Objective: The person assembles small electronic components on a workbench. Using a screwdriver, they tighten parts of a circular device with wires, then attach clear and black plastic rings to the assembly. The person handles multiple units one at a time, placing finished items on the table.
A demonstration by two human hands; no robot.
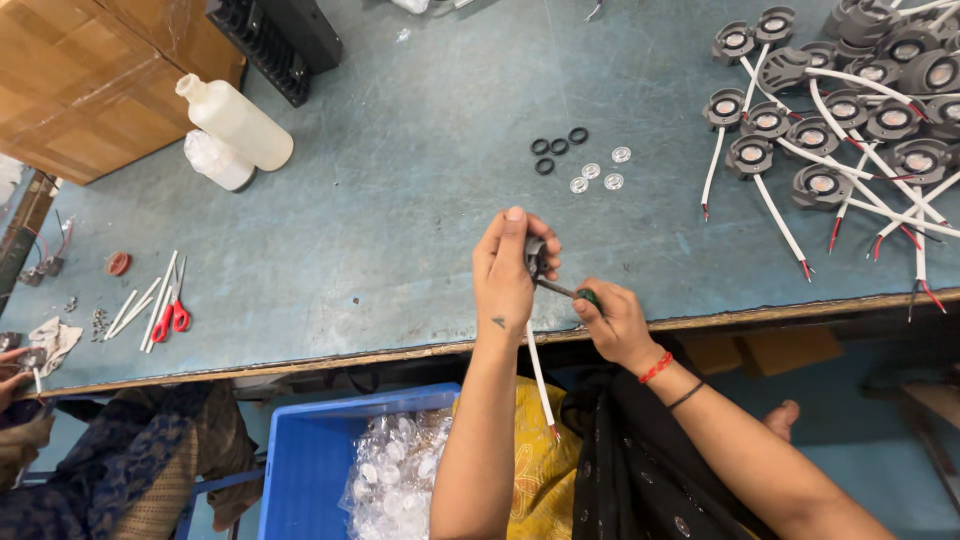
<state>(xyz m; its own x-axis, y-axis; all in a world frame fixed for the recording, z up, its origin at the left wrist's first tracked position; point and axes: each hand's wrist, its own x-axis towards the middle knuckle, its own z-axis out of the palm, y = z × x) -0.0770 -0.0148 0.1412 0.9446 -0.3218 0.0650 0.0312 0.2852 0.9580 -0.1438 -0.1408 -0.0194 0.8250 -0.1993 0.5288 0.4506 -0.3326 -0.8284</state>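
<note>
Gripping a small dark round lamp housing between thumb and fingers, the left hand holds it just above the near edge of the blue-grey desk, with the part's white cable hanging down past the edge. The right hand is closed around the green handle of a screwdriver, whose thin shaft runs up and left into the housing. Beyond the hands, toward the far side, lie four black rubber rings and, just right of them, four small clear lenses. At the far right a heap of finished lamp housings with white cables covers the desk. On the left stand two white plastic bottles, and nearer lie red-handled scissors beside white cable pieces. Below the desk edge sits a blue crate holding a clear bag of lenses.
</note>
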